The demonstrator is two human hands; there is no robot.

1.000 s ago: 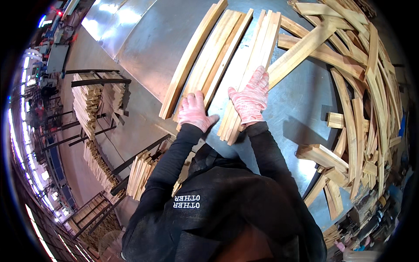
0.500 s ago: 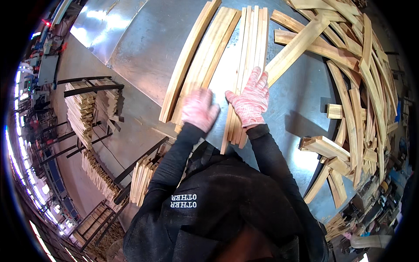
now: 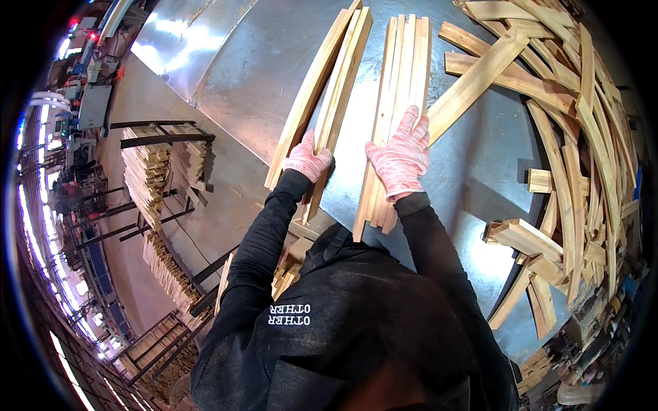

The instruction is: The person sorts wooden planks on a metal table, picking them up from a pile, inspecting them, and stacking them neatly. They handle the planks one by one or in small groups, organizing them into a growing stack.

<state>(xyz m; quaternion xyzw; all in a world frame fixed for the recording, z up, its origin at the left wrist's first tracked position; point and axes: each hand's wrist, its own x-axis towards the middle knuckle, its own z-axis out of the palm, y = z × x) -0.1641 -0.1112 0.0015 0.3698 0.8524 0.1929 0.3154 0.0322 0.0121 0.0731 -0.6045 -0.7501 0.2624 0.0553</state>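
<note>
Across a glossy grey metal tabletop [image 3: 240, 85], a pink-white gloved left hand [image 3: 308, 159] clasped long pale wooden strips [image 3: 342, 85] near their closer ends and a matching right hand [image 3: 401, 156] lay spread over a neighbouring wooden bundle [image 3: 405, 68], likely stiff, best gripped edgewise

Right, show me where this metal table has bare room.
Bare patches: the metal table left of the left strips; a narrow lane between them and the right bundle; and from the right hand to the jumbled wood pile. That pile crowds the table's right side.
</note>
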